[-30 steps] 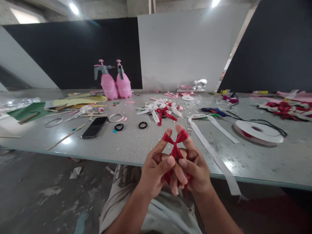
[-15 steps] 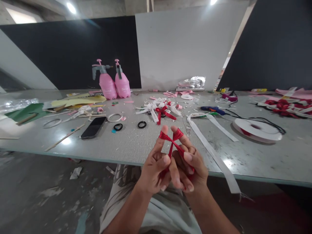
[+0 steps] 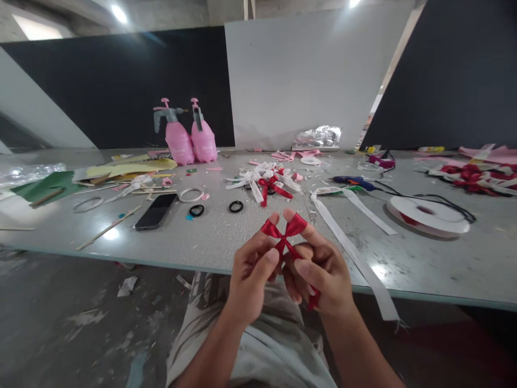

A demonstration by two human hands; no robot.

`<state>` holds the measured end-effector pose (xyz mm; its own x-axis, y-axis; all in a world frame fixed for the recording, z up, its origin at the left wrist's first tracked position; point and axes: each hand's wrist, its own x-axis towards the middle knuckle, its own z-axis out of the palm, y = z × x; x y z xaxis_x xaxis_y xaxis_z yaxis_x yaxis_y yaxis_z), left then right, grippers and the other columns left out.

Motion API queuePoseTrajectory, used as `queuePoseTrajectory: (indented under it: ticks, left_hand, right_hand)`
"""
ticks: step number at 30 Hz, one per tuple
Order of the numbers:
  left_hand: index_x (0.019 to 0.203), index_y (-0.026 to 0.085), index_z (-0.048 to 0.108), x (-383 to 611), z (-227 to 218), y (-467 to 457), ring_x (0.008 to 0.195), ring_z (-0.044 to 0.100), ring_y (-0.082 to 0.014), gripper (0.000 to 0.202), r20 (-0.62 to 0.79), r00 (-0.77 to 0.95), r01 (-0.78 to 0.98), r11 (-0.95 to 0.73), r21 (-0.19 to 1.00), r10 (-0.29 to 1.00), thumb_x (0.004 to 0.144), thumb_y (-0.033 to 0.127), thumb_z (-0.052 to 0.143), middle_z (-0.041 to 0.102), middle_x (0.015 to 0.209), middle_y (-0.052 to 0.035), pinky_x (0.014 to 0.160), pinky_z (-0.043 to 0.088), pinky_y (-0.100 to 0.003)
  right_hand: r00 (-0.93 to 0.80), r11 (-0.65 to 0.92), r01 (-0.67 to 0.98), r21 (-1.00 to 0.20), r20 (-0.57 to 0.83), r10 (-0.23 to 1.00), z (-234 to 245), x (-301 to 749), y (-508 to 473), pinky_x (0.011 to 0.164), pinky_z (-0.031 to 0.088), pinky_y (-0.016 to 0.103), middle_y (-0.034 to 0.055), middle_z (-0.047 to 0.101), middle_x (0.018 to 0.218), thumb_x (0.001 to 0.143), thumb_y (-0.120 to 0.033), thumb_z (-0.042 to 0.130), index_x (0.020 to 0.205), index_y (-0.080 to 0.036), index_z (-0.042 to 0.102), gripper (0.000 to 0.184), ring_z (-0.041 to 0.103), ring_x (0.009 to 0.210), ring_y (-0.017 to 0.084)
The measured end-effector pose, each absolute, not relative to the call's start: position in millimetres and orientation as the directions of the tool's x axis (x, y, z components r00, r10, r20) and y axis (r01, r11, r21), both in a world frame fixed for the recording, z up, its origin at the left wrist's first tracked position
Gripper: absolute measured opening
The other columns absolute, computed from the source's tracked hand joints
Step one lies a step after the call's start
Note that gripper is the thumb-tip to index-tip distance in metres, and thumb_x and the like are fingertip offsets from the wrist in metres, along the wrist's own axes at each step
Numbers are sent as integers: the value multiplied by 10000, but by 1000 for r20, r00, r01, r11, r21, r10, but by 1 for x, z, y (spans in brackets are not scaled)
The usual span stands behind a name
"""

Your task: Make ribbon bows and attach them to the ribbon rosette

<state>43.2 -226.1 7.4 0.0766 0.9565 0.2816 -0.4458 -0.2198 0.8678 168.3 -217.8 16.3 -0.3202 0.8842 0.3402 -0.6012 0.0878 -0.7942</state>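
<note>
A red satin ribbon bow [image 3: 284, 235] is held up between my two hands, just in front of the table's near edge. My left hand [image 3: 252, 275] has its index fingertip at the left loop and its thumb pressed on the ribbon below the knot. On the other side, my right hand [image 3: 325, 269] has its index finger at the right loop and pinches the right tail with its thumb. That tail's end hangs below my right thumb. Beyond my fingertips lies a heap of white and red bows [image 3: 269, 183].
Right of my hands, a white ribbon strip [image 3: 351, 242] hangs over the table edge. Farther right are a glue gun [image 3: 355, 182] and a ribbon spool [image 3: 428, 215]. On the left lie a phone [image 3: 156, 211] and black rings [image 3: 236, 206]. Pink spray bottles [image 3: 180, 143] stand behind.
The bow's loops look fuller and wider, and the knot sits slightly lower. Both thumbs have shifted, and my fingers below the knot have drawn apart, with a red tail end now hanging lower right.
</note>
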Motion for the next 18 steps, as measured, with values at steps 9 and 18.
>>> queuePoseTrajectory:
  ticks: [9, 18]
  left_hand:
    - [1144, 219, 705, 63, 11, -224, 701, 622, -126, 381, 181, -195, -432, -250, 866, 964, 787, 349, 728, 724, 938, -61, 576, 503, -205]
    - [1138, 221, 711, 66, 5, -218, 723, 626, -105, 415, 152, -272, -485, -271, 832, 950, 740, 317, 776, 708, 853, -24, 650, 508, -192]
  right_hand:
    - [-95, 216, -558, -801, 320, 942, 5, 158, -218, 396, 456, 194, -74, 472, 542, 828, -298, 677, 1119, -224, 682, 300, 431, 401, 65]
    - [267, 479, -218, -850, 420, 867, -3, 145, -227, 599, 497, 260, 27, 670, 837, 878, -309, 618, 926, -238, 686, 110, 597, 674, 144]
